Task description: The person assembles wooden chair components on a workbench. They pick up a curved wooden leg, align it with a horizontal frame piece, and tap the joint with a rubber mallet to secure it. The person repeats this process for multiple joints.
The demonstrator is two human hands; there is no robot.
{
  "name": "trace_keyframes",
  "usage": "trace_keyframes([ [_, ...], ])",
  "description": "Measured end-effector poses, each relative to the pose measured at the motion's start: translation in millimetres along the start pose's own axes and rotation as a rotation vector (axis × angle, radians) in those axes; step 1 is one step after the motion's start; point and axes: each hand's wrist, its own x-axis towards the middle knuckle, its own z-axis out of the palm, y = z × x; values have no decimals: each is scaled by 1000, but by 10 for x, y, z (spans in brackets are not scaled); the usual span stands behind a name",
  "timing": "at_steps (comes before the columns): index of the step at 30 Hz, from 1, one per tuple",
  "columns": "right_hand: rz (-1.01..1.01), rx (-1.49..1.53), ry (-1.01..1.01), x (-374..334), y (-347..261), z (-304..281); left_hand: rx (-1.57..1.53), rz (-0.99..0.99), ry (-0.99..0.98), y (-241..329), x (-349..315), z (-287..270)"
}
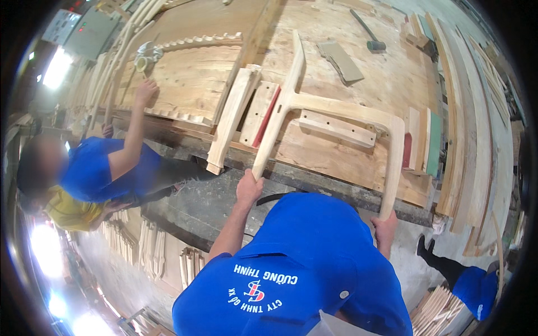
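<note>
An h-shaped pale wooden chair frame (342,107) lies over the plywood bench top (319,159), its two legs pointing toward me. My left hand (248,187) is wrapped round the lower end of the long left leg. Round the bottom of the right leg my right hand (384,228) is closed. Inside the frame, below its crosspiece, sits a wooden block with holes (336,129). Left of the long leg is another drilled block (259,112) with a red edge, and beside that a thick wooden bar (232,120). A red-and-green-edged block (423,140) stands just right of the right leg.
A mallet (375,45) and a flat brown piece (342,63) lie farther back on the bench. Long boards (462,123) run along the right. At left a co-worker in blue (109,168) reaches over another bench; a person (473,285) is at lower right.
</note>
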Motion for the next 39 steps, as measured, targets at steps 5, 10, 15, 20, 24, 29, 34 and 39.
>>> trace_keyframes([
  [5,-74,26,130,-254,67,-354,-113,154,33,93,-168,102],
  [10,-73,89,305,-654,136,-813,-247,263,44,595,-358,104],
  [15,-19,206,508,-903,455,-1135,-301,625,13,1811,-257,16],
  [20,103,499,688,-1100,590,-1414,-153,867,-96,3238,-107,234],
  [24,143,663,841,-1068,885,-1681,-30,1109,-151,4594,-304,629],
  [29,273,795,920,-908,1190,-2120,122,1342,-153,5885,-504,1421],
  [34,331,897,977,-555,1543,-2279,104,1423,-107,6512,-627,1870],
  [39,285,990,910,-67,1604,-2407,-232,1381,34,6473,-605,1718],
])
